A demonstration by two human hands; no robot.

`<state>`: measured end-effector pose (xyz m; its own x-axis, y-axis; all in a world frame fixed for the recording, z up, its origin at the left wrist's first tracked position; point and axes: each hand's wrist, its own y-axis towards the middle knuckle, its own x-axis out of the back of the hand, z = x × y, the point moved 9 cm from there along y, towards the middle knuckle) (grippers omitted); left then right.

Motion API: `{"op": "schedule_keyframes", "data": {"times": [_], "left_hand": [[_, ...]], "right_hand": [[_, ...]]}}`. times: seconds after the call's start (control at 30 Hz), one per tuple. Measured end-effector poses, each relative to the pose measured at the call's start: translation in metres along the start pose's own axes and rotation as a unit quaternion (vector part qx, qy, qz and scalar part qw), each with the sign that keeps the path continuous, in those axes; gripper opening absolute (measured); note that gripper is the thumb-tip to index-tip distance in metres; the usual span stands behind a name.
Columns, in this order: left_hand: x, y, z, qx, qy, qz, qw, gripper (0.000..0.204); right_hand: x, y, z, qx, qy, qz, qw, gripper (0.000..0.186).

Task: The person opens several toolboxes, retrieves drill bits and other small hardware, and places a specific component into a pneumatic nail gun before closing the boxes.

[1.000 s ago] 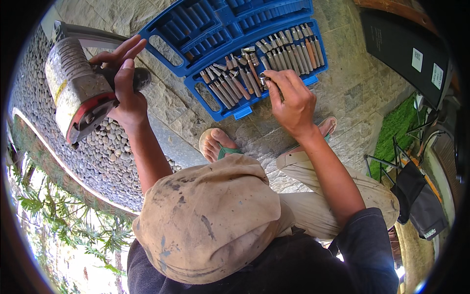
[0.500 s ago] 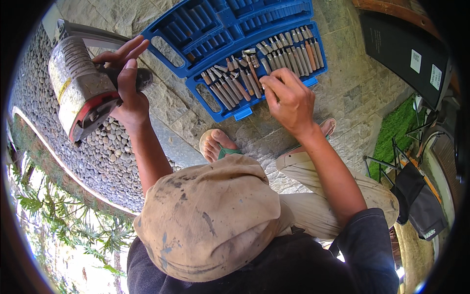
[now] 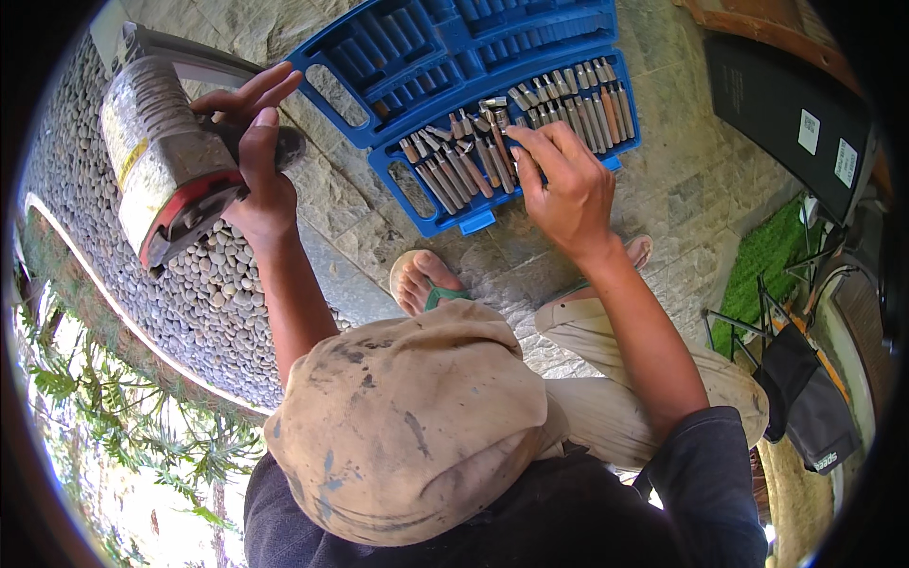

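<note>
My left hand holds up a worn grey power tool with a ribbed cylindrical body, a red ring at its near end and a dark handle part. The thumb and some fingers stick out around that handle; the palm's contact is partly hidden. An open blue plastic case lies on the paving, its lower half filled with rows of metal bits and sockets. Over the case's middle, beside several loosely lying pieces, my right hand has its thumb and fingers pinched together. What they grip, if anything, is too small to tell.
Grey stone paving lies under the case, with a pebble bed at left. My sandalled feet are close to the case. A black panel and a black folding chair stand at right, near a green mat.
The case and the left hand with the power tool appear slightly further right and lower. My right hand shifts a little toward the loose pieces in the case's middle, still pinched.
</note>
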<state>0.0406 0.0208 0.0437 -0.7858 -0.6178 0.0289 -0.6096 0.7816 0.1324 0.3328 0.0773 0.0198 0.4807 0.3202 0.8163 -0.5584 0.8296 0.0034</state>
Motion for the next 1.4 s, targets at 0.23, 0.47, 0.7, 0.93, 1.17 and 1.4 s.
{"op": "schedule_keyframes", "data": {"times": [0.23,0.47,0.7,0.93,1.17,1.4], "left_hand": [[0.002,0.0,0.003,0.003,-0.001,0.009,1.0,0.031],[0.002,-0.002,0.005,0.019,-0.004,0.007,1.0,0.033],[0.004,-0.001,0.005,0.029,0.004,0.008,1.0,0.034],[0.008,-0.003,0.015,0.016,-0.03,0.023,0.999,0.034],[0.013,-0.005,0.017,0.033,-0.005,0.01,0.999,0.032],[0.011,-0.005,0.018,0.04,-0.004,0.018,0.999,0.031]], "right_hand": [[-0.004,0.024,0.001,0.002,-0.028,-0.02,0.999,0.025],[-0.008,0.033,0.0,0.003,-0.042,-0.038,0.998,0.015],[-0.009,0.036,-0.001,0.002,-0.047,-0.038,0.998,0.012],[-0.01,0.031,-0.007,-0.016,-0.052,-0.046,0.997,0.01],[-0.008,0.024,-0.009,-0.072,-0.058,-0.032,0.995,0.009],[-0.007,0.013,-0.012,-0.07,-0.032,-0.059,0.995,0.009]]}}
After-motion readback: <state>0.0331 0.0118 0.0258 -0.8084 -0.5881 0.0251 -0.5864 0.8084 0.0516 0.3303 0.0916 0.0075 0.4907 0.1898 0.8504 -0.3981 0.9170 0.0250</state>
